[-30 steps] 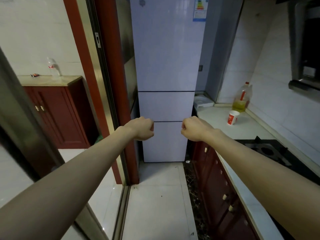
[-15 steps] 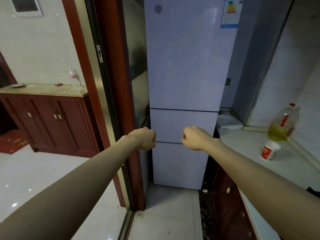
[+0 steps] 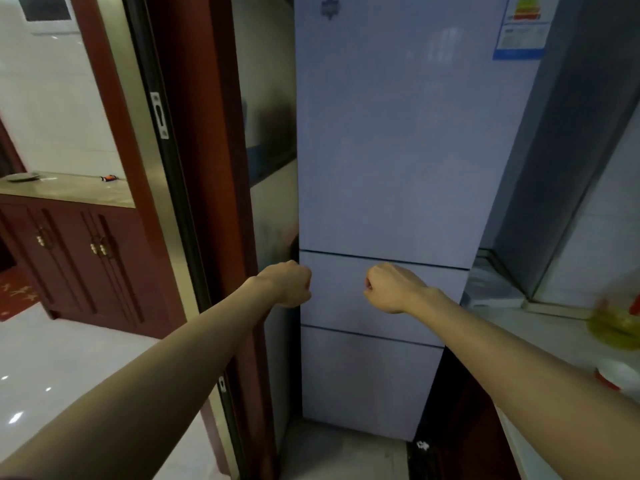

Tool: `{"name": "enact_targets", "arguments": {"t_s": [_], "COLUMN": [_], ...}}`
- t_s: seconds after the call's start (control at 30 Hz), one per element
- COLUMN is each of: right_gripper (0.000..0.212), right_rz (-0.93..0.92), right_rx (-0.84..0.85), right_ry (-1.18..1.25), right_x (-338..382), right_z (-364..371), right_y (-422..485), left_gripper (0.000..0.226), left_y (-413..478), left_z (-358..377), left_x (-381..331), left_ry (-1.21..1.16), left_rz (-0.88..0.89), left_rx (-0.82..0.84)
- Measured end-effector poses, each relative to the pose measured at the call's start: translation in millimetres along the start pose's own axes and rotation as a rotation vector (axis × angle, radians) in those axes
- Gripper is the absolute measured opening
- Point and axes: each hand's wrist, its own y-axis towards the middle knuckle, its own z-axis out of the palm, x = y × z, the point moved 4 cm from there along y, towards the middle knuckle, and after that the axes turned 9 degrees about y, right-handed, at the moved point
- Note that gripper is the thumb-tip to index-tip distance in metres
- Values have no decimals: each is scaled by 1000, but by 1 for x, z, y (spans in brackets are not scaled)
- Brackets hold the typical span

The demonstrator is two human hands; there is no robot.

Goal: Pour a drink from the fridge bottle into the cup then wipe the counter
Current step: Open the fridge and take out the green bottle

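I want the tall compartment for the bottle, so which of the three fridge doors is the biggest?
The top door. It is far taller than the middle door level with both fists, or the bottom door, and carries the energy label.

red wooden cabinet [image 3: 79, 258], door frame [image 3: 207, 168], yellow oil bottle [image 3: 616, 327]

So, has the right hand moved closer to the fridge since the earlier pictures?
Yes. The right hand, clenched, now overlaps the fridge's middle door, just under its upper seam; before it sat lower.
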Motion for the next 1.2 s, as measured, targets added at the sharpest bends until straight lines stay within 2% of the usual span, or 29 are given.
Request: {"name": "enact_targets", "arguments": {"t_s": [0.07,0.13,0.33,0.4,0.53,0.67,0.73,0.83,0.97,1.13,1.2], "right_gripper": [28,20,20,19,33,16,23,28,27,20,14], "right_rz": [9,18,-55,-99,-232,-357,-425,-539,-723,-837,-843], "right_rx": [14,16,22,37,97,172,179,104,-89,-230,-222], "right_ry": [-4,-12,-3,-14,-25,-33,-82,-173,-354,-492,-459], "right_x": [-12,-24,-39,-38,-25,-3,9,22,31,35,35], "right_z": [-8,-19,-30,-23,-1,13,17,23,28,38,46], "right_y": [36,72,164,192,241,277,294,319,349,377,389], "left_gripper": [16,16,15,16,31,30,29,32,34,32,32], "left_y": [37,71,143,156,165,166,166,162,149,135,134], "left_z": [-4,-8,-9,-5,4,13,15,15,16,17,18], "left_x": [12,23,49,55,66,73,77,79,75,80,79], "left_ry": [-29,-30,-10,-30,-92,-208,-262,-328,-437,-522,-563], "left_rz": [-6,1,-72,-115,-238,-402,-471,-552,-645,-795,-820], "left_rx": [12,23,30,75,86,76,58,23,-15,-45,-53]}}
